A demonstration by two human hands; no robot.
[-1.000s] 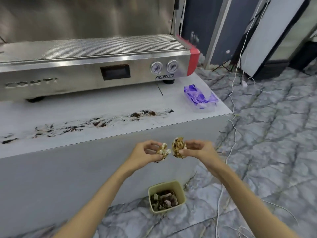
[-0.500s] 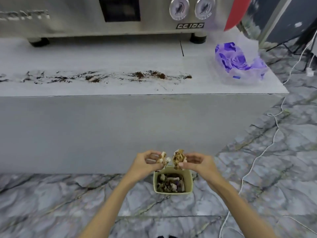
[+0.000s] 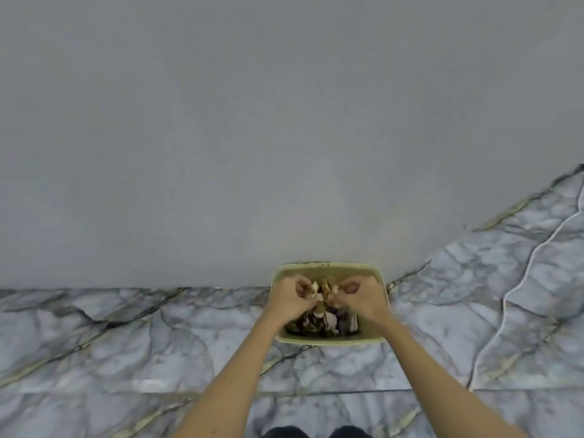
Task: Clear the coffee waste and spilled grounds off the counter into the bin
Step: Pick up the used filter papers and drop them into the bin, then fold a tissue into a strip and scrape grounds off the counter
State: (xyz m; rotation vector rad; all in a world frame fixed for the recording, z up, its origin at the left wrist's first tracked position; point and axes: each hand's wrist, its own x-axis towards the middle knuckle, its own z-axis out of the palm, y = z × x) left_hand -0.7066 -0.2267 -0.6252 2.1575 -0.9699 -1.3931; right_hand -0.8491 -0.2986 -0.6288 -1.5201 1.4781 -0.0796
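Both arms reach in from 6 o'clock. Left hand (image 3: 289, 297) & right hand (image 3: 363, 295) each pinch a stained waste wad (image 3: 322, 287), held over the bin (image 3: 328, 340) opening. Bin on marble floor (image 3: 126, 336), against grey counter front (image 3: 252, 137) at 12. White cable (image 3: 518, 279) at 3.

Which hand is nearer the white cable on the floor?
Right. The right hand is over the bin's right side, toward the white cable; the left hand is over the bin's left side, farther away.
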